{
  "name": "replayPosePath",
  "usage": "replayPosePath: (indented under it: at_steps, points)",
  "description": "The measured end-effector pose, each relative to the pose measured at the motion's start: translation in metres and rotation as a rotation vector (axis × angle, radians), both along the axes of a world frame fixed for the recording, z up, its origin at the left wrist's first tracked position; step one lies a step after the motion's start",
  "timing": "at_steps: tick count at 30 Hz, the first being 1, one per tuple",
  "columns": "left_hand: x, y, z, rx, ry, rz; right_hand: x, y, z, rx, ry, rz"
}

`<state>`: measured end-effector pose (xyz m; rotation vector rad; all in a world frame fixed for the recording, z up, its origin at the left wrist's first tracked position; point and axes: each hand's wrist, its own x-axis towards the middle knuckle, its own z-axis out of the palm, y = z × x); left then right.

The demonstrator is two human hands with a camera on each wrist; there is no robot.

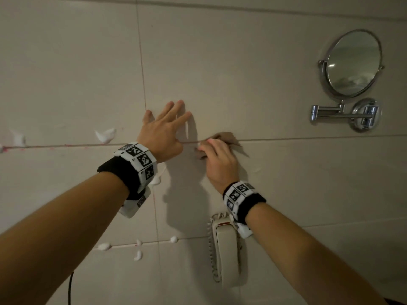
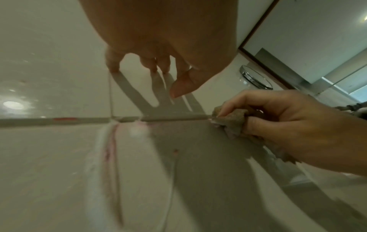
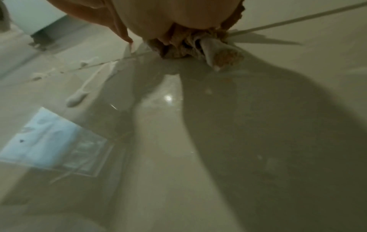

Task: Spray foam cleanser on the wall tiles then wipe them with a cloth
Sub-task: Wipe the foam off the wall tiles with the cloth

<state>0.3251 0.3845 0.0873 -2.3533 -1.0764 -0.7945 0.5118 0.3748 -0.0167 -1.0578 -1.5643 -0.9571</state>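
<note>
Head view: right hand [image 1: 220,160] grips crumpled cloth [image 1: 229,138] (elongated along horizontal grout line); left hand [image 1: 164,130] splayed flat.

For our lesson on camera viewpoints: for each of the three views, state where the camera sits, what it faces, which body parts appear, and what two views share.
Head: worn on the head, facing the wall tiles; shows both forearms, left hand, right hand, round mirror, wall phone.
Left wrist: looks along the left hand's spread fingers, touching tile.
Right wrist: under the right hand, looking along the tile.
Shared: both wrist views show the brown cloth and foam.
</note>
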Motion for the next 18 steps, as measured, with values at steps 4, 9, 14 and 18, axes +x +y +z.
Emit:
replayPosePath:
  at_steps: [4,9,14,18]
  points:
    - [-0.015,0.009,-0.002,0.015,-0.02,-0.016,-0.019,-0.001,0.005,-0.065,-0.085,0.092]
    - [-0.016,0.011,-0.001,0.035,-0.043,-0.02,0.056,-0.02,0.002,-0.06,0.004,0.008]
    - [-0.013,0.012,-0.008,0.067,-0.053,-0.008,0.097,-0.034,-0.004,-0.079,0.09,-0.032]
    - [-0.016,0.008,-0.004,0.034,-0.042,-0.019,0.067,-0.022,-0.007,-0.015,0.126,0.012]
